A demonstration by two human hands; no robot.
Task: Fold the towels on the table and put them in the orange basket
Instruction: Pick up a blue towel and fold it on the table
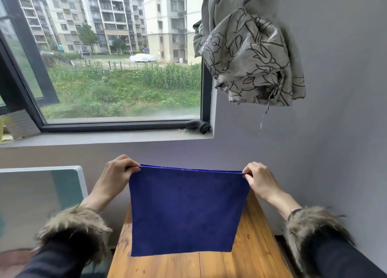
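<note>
The left hand [117, 173] pinches the towel's [186, 210] top left corner; the blue cloth hangs flat above the table [255, 254], looking light, soft and limp, best held by its corners; the right hand [258, 178] pinches the top right corner

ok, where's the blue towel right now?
In the head view, centre: the blue terry towel hangs in the air above the wooden table, its top corners pinched by the left hand and right hand.

Both arms are reaching forward, raised; the left hand [117, 172] and right hand [258, 178] are each pinching a top corner of the blue towel [184, 210].
</note>
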